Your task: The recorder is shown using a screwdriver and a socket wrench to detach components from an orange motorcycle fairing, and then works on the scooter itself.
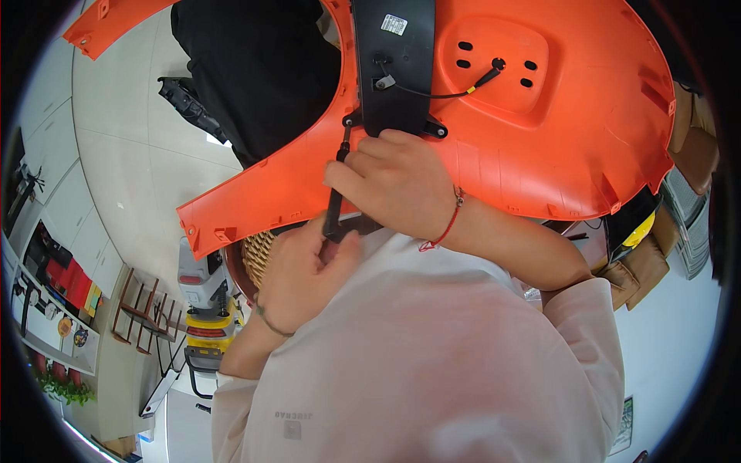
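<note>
A black screwdriver [336, 193] with a bent lower end stands nearly upright in the picture. Its thin tip meets a screw in the left tab of a black panel [394, 81] on a large orange plastic shell [502, 166]. My left hand [297, 258] is closed around the tool's lower end. My right hand [397, 181] has curled fingers pinching the shaft, with its knuckles against the panel's near edge. A black cable [440, 95] runs from the panel to a hole in the shell's recessed plate. My palms hide part of the tool.
Beyond the shell's cut-out lies black cloth [258, 69], with a black plastic part [189, 108] on the floor beside it. A woven basket [258, 255] sits under the shell's near edge. A grey and yellow machine [204, 297] stands at left, brown chairs [637, 278] at right.
</note>
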{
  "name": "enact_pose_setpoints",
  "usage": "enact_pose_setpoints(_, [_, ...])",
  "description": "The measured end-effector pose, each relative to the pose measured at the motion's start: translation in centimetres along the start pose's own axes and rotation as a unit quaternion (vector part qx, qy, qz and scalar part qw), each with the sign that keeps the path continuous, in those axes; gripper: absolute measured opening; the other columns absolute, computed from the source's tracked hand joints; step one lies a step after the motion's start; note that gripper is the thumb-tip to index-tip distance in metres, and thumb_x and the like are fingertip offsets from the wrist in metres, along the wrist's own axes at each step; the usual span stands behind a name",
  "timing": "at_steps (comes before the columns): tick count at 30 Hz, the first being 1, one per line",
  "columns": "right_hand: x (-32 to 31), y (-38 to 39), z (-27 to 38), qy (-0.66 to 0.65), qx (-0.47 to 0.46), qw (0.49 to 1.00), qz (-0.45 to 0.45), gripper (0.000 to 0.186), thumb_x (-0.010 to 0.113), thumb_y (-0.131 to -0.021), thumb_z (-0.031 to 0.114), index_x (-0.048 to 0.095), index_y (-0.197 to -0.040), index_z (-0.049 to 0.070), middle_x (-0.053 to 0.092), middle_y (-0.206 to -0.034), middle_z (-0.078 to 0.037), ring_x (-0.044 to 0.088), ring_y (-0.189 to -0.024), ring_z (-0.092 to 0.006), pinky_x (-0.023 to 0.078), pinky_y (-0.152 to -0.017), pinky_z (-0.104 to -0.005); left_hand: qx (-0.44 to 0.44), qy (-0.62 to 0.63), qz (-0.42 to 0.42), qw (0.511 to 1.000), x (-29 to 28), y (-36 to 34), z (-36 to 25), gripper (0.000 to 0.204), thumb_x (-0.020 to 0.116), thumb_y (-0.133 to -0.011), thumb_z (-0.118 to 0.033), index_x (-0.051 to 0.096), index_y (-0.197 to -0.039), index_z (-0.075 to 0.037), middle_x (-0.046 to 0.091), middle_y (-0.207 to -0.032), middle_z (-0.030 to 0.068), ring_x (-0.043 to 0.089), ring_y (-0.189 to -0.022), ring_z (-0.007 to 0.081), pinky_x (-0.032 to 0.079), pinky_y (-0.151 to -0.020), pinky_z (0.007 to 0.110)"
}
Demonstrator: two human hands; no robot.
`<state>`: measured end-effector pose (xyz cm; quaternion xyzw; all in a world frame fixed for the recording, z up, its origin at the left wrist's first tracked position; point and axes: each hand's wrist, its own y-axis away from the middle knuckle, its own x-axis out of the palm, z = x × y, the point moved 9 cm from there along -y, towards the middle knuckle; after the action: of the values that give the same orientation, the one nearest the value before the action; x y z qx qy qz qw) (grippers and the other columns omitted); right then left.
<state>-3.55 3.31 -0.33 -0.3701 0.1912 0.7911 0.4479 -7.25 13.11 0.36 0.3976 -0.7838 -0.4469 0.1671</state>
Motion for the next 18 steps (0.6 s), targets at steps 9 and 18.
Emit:
enact_pose_setpoints(9, [0.9, 0.0, 0.4, -0.027, -0.008, 0.999, 0.046, 0.021, 0.065, -0.069, 0.012, 0.063, -0.090, 0.009, 0.052, -0.059, 0.000, 0.055, -0.062, -0.0150, 0.041, -0.059, -0.0287, 0.267, -0.453, -0.122, 0.842, -1.9, 0.6, -3.5, 0.023, 0.070, -0.070, -0.013, 0.054, -0.084, -0.006, 0.057, -0.083, 0.0051, 0.058, -0.070, 0.0230, 0.048, -0.062, 0.033])
enact_pose_setpoints(18, [0.5, 0.1, -0.2, -0.045, 0.009, 0.999, 0.012, 0.024, 0.069, -0.067, 0.010, 0.063, -0.091, 0.008, 0.055, -0.061, -0.001, 0.058, -0.065, -0.0161, 0.043, -0.061, -0.0295, 0.246, -0.455, -0.104, 0.850, -1.3, 0.4, -3.9, 0.028, 0.073, -0.077, -0.018, 0.054, -0.092, -0.004, 0.058, -0.087, 0.0073, 0.059, -0.073, 0.0260, 0.048, -0.063, 0.036])
